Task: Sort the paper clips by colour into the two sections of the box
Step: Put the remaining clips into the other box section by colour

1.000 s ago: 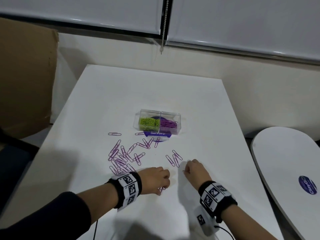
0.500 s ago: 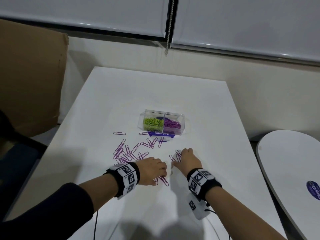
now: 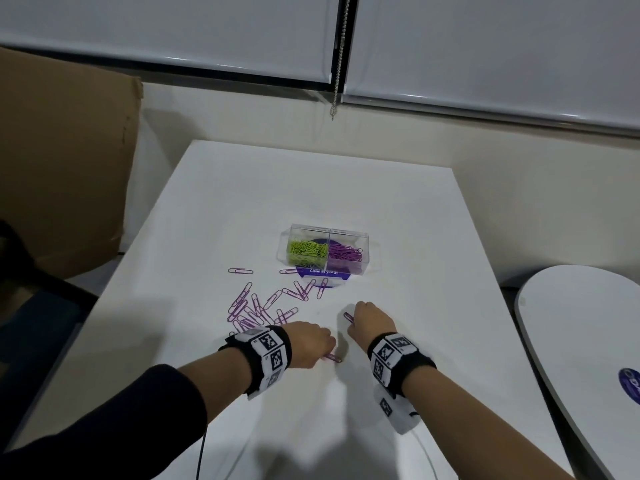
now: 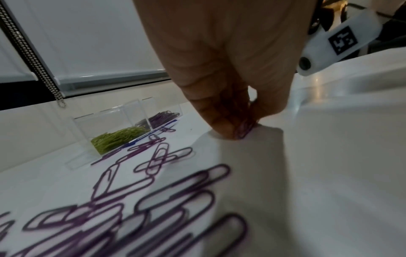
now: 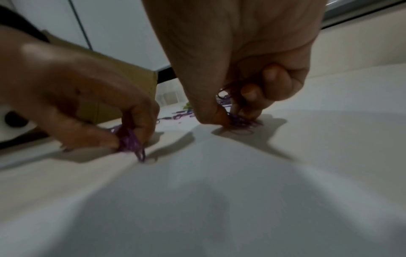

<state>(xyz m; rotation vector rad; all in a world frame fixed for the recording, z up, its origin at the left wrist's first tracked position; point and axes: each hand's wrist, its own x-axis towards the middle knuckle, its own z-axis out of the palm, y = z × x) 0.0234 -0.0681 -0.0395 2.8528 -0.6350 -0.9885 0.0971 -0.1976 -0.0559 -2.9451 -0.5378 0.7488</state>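
Note:
A clear two-section box stands mid-table, green clips in its left section, purple clips in its right. Several loose purple clips lie scattered before it. My left hand pinches a bunch of purple clips against the table, one clip sticking out. My right hand sits just right of it, fingers curled round purple clips at the tabletop, with one clip showing at its left side.
The white table runs to a wall with blinds. A brown cardboard sheet leans at the left. A round white tabletop sits at the right. A purple sticker lies under the box.
My right hand moved forward and left to the clips near the centre and closed over them. My left hand stayed close by, still gathering clips.

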